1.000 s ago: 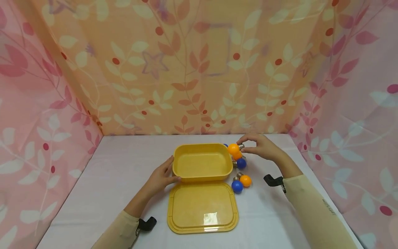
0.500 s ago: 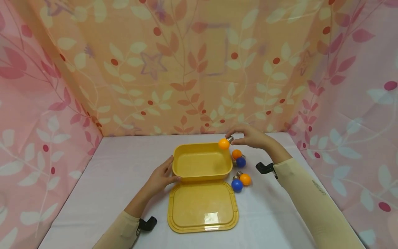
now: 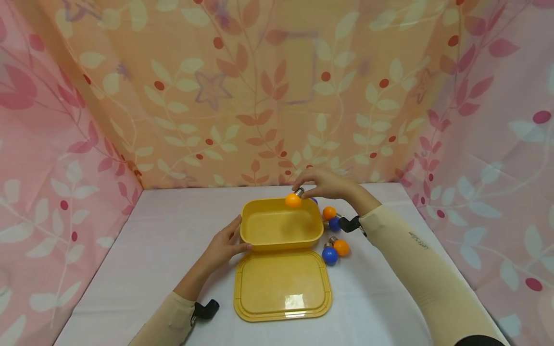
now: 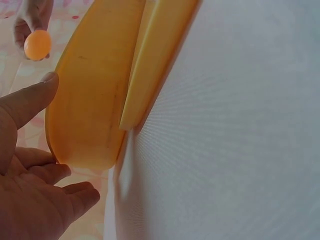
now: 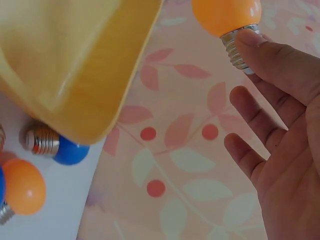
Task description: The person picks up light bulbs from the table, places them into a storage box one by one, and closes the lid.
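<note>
My right hand [image 3: 326, 183] pinches an orange light bulb [image 3: 293, 200] by its silver screw base, above the back right of a yellow plastic box [image 3: 277, 248]. In the right wrist view thumb and index hold the base of the bulb [image 5: 227, 15], while the other fingers spread loosely. My left hand [image 3: 221, 247] holds the box's near left corner, thumb on the front and fingers along the left side. The left wrist view shows the thumb at the rim of the box [image 4: 90, 90]. The inside of the box, as far as it shows, has no bulbs in it.
The yellow lid [image 3: 281, 288] lies flat in front of the box. Right of the box lie orange bulbs [image 3: 341, 247] and blue bulbs [image 3: 330, 256]. Another blue bulb [image 5: 70, 151] sits by the box's far right corner. Patterned cloth [image 3: 259, 96] hangs behind and at both sides.
My right hand has lifted the orange bulb from the pile and carried it leftward over the box. The left hand has stayed at the box's corner.
</note>
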`<state>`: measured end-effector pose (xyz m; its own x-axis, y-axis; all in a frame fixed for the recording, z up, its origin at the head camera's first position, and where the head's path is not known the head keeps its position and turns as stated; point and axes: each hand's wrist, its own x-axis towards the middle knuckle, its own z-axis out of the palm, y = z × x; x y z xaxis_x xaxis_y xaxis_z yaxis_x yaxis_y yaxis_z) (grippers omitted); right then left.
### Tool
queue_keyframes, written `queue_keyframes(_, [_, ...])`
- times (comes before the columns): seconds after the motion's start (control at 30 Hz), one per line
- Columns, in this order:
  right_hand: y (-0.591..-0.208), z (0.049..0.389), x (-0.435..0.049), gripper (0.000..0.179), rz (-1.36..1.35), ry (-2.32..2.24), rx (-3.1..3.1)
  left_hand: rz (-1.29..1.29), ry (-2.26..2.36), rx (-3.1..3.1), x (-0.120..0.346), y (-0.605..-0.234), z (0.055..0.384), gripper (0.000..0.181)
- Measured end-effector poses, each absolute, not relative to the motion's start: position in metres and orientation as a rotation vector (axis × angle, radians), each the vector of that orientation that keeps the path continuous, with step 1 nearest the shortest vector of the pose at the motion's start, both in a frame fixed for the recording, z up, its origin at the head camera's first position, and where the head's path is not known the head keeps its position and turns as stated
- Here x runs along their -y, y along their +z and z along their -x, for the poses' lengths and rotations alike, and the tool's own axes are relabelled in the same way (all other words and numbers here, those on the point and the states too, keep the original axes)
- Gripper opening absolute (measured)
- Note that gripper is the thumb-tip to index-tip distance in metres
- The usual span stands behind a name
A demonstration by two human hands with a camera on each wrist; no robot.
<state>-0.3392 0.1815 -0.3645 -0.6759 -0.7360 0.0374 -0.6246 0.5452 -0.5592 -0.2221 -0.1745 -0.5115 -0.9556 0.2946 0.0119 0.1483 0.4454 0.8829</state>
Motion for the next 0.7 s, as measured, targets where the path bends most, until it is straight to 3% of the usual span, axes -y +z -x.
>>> queue_keyframes(0.5, [-0.394,0.353,-0.119,0.024,1.389,-0.653,-2.432,-0.367,1.551,-2.524,0.174,-0.512,0.224,0.109])
queue_keyframes(0.7, [-0.408,0.355,-0.099,0.024,1.368,-0.584,-2.408,-0.369,1.552,-2.527,0.174,-0.514,0.225,0.108])
